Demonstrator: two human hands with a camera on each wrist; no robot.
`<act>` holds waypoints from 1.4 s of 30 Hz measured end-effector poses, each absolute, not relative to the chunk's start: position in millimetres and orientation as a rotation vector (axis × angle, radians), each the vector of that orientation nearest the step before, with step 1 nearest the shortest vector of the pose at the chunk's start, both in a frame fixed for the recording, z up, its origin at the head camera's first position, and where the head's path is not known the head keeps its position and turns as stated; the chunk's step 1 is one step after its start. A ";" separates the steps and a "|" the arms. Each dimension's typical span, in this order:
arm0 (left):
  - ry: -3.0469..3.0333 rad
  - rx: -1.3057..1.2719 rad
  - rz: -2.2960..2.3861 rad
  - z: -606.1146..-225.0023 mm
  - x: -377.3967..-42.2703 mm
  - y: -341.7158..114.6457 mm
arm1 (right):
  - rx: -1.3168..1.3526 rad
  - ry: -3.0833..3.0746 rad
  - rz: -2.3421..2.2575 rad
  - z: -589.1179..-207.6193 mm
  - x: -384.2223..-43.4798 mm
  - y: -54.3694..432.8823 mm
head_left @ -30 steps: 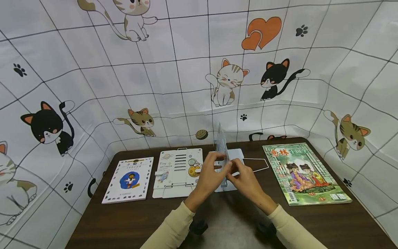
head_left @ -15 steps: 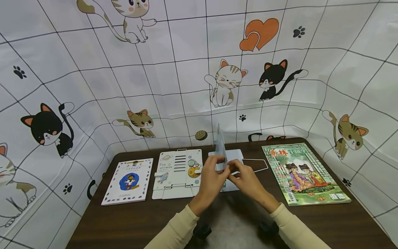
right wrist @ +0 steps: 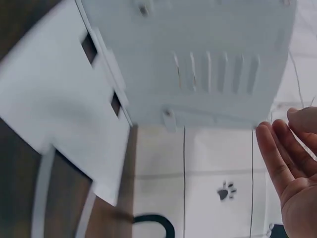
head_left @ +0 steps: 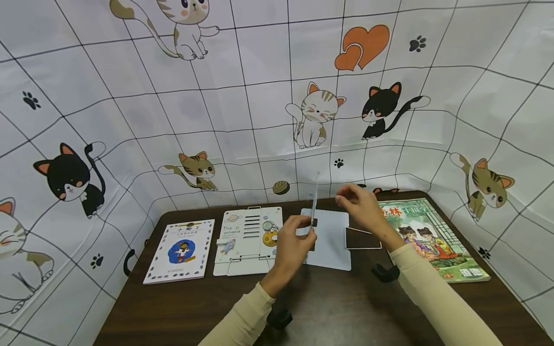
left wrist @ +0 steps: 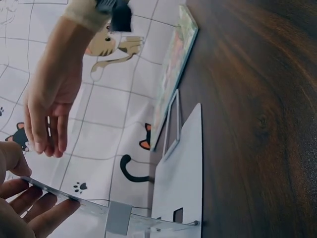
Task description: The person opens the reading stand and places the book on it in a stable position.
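A grey-white metal book stand is opened at the middle of the table, its base plate (head_left: 333, 240) flat and its slotted panel (right wrist: 213, 94) raised upright on a hinge. My left hand (head_left: 292, 247) pinches the near edge of that panel, thumb on one face and fingers on the other in the left wrist view. To the right of the panel, my right hand (head_left: 361, 206) is raised with loosely bent fingers and holds nothing. In the right wrist view its fingertips (right wrist: 265, 136) are close to the panel's corner. A white wire loop (head_left: 363, 248) sticks out right of the base plate.
Left of the stand, a second book stand (head_left: 240, 247) with "Tiny universe" print lies folded flat. Farther left lies a white book (head_left: 199, 250). A green magazine (head_left: 441, 245) lies at the right, partly behind the right arm. Cat-print cloth hangs around the table.
My right hand has let go of the panel and moved up and right. The stand's panel now stands more upright and farther right, and its base has shifted right, showing more of the plate.
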State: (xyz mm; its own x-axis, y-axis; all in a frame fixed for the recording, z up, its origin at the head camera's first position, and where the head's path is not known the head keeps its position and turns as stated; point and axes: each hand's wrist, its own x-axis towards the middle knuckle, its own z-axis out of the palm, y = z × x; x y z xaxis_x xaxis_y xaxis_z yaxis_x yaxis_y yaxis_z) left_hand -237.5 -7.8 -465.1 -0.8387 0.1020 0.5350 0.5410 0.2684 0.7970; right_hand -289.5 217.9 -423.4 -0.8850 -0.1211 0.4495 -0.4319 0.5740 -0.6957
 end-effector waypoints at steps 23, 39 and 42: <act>-2.135 -0.743 -1.634 -466.5 -235.1 -16.4 | 0.331 -2.604 1.468 -419.5 -348.9 229.7; -2.143 -0.587 -1.616 -472.6 -271.4 -32.6 | 0.227 -2.588 1.305 -422.4 -331.6 260.0; -2.162 -0.574 -1.610 -472.8 -281.4 -36.4 | 0.215 -2.589 1.248 -423.0 -327.7 263.2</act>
State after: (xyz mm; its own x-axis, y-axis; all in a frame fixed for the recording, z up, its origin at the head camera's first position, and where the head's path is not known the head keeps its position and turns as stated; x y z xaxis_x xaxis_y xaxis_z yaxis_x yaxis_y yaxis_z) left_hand -281.4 -36.4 -472.8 -0.8429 0.0947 0.5296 0.5346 0.2589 0.8045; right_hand -327.7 263.2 -423.0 -0.9556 -0.0203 0.2941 -0.2428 0.6203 -0.7458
